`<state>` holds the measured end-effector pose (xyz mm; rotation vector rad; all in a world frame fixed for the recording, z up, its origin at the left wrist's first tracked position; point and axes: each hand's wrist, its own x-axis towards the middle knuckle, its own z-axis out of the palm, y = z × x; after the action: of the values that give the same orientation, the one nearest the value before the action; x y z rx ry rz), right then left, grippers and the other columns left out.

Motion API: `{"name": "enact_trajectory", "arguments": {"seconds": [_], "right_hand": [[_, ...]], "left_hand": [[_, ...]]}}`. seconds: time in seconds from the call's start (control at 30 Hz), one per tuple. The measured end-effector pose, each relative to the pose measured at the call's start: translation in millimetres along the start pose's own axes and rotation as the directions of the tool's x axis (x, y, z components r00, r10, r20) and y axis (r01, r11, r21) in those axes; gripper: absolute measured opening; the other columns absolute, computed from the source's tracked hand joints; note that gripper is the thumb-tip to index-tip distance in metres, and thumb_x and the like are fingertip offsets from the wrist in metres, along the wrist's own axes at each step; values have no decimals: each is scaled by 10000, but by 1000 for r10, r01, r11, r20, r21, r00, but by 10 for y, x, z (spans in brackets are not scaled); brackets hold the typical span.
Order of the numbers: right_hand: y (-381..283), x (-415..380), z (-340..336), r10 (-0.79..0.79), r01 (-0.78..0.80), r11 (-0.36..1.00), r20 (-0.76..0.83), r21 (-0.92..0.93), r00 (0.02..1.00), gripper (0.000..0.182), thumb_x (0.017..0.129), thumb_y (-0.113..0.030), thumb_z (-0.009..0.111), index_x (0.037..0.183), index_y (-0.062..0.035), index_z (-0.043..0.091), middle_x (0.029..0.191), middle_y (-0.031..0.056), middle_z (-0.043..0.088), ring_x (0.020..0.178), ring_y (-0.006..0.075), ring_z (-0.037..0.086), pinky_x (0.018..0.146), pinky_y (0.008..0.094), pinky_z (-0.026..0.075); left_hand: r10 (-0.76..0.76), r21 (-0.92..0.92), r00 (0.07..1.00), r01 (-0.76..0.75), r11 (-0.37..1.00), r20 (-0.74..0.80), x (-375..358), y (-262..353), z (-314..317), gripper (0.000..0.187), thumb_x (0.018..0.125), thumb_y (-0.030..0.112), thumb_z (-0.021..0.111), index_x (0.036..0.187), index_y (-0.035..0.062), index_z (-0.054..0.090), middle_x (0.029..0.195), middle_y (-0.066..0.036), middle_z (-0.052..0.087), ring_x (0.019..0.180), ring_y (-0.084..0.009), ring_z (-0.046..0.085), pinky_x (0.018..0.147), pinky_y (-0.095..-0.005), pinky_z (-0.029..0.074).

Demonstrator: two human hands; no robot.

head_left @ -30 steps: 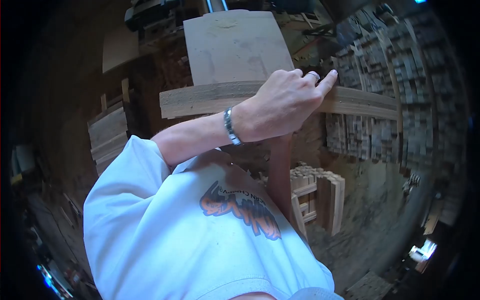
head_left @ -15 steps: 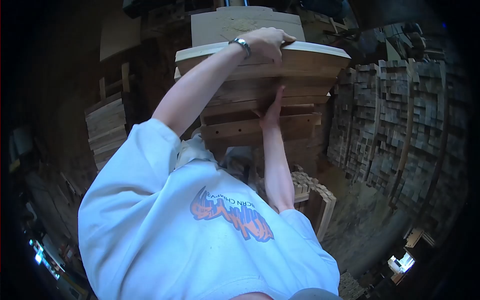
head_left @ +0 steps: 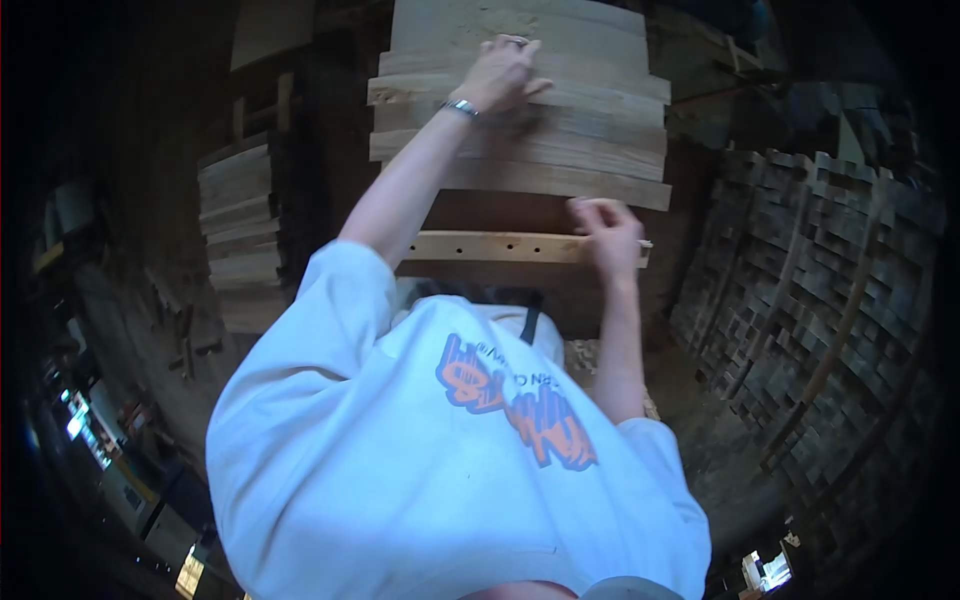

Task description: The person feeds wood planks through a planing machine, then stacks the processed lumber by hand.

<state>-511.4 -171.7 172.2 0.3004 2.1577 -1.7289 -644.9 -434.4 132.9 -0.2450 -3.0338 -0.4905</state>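
Several pale wooden boards lie side by side, flat, in front of me. Over their far part is my left hand, a metal-banded watch on its wrist, fingers apart and gripping nothing. My right hand hovers near the boards' close edge at the right, over the end of a wooden rail with a row of dark holes. Its fingers are loosely bent, with nothing visible in them.
Beyond the boards is a pale panel with sawdust on it. A tall stack of wood blocks with upright strips stands to the right. On the left is another pile of boards.
The boards, tilted up between both hands before, now lie flat. My left hand has let go of the top edge; my right hand has come away from beneath and moved right.
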Motion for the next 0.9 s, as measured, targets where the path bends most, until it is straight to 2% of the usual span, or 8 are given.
{"name": "enact_trajectory", "arguments": {"seconds": [0.03,0.07,0.13,0.2,0.3,0.47,0.7,0.9], "right_hand": [[-20,28,-233,-122,33,942,-252,-334,960,279,770,-267,774,877,-31,671,838,73,664,743,146,619,672,294,511],[30,136,-461,-535,121,588,-273,-800,800,365,821,-358,706,981,-34,654,901,133,651,875,248,620,827,368,478],[500,546,-767,-605,-27,457,-333,-889,723,508,864,-466,611,1128,-32,609,1014,187,636,1012,319,590,914,402,427],[463,741,-923,-46,-59,886,-214,-461,976,589,889,-519,539,1209,-25,566,1093,198,630,1063,325,581,925,381,428],[353,661,-952,-23,-44,843,-117,-536,993,560,920,-465,522,1242,-7,539,1162,192,611,1099,287,572,946,340,417],[704,730,-1276,-59,94,943,116,-319,991,487,967,-347,498,1290,17,502,1191,111,612,1085,173,567,940,288,421],[861,318,-1509,192,-229,961,223,157,956,392,942,-186,572,1282,-3,509,1169,28,589,1021,79,553,850,199,440],[617,546,-1403,415,-427,904,218,8,884,432,949,-383,526,1214,-44,569,1110,25,613,982,112,574,846,247,434]], "left_hand": [[-8,-69,984,-4,998,-176,-291,-62,-84,499,860,450,587,1091,11,634,1201,-176,566,1177,-322,466,990,-433,375],[-72,-126,919,25,992,-387,-655,-122,-271,284,871,254,601,1032,32,673,1082,-140,636,1074,-281,552,913,-371,448],[-280,-98,762,276,956,-584,-1450,-287,-516,143,824,125,659,949,93,722,934,-80,687,878,-230,640,763,-313,523],[-604,-426,680,442,790,-415,-2189,-579,-327,191,832,167,674,980,49,704,957,-87,696,893,-209,649,770,-312,511],[-822,-897,488,437,-61,293,-2601,-567,-79,376,880,252,660,1109,-44,630,1062,-109,662,948,-126,620,828,-294,536],[-812,-917,506,391,-84,290,-2825,-502,-79,341,881,202,656,1112,-47,627,1089,-133,648,958,-155,627,872,-301,528],[-759,-906,516,354,-233,397,-3231,-255,-80,335,907,154,616,1170,-52,588,1087,-118,646,980,-156,621,846,-277,516],[-551,-822,614,366,-436,565,-3172,-657,-13,480,962,344,492,1240,-47,511,1071,-113,632,992,-174,595,846,-305,476]]}}
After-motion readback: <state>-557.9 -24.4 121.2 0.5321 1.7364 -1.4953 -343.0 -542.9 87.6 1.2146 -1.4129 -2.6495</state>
